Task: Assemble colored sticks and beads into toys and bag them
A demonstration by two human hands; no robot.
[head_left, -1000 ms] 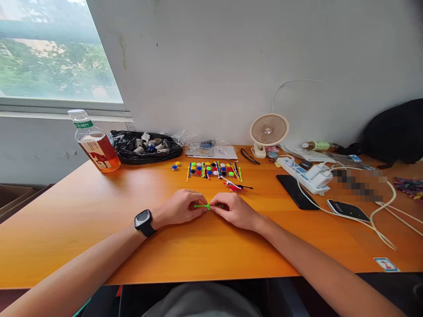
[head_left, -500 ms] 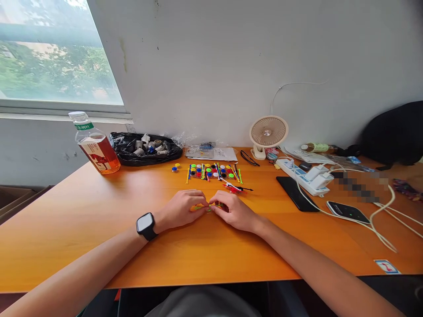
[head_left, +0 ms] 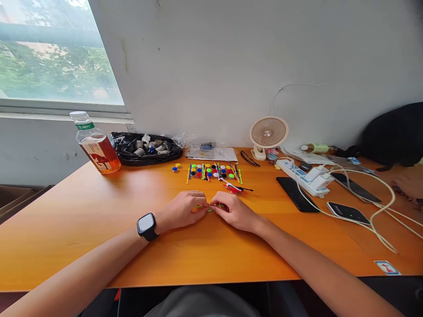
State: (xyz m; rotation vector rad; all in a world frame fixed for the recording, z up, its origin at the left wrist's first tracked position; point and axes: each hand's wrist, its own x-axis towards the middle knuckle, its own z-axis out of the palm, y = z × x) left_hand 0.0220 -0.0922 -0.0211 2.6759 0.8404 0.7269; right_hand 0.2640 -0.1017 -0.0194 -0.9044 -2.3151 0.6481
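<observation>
My left hand, with a black smartwatch on its wrist, is closed in a pinch above the table. Opposite it, my right hand pinches too, and the fingertips of both nearly meet. Between them shows a small green plastic piece, mostly hidden by the fingers. Just beyond the right hand lies a red plastic part with white and black rods. Farther back are rows of coloured round plastic pieces with thin coloured rods among them. A blue round piece and a yellow one sit apart to the left.
At the left stands a bottle of amber drink, beside a black plastic bag of grey pieces. A small fan is by the wall. Rightward are a power strip, phones, white cables and a black bag.
My hands stay almost in place, both still pinching at the green piece. Less of the green piece shows between the fingertips. The view has shifted very slightly.
</observation>
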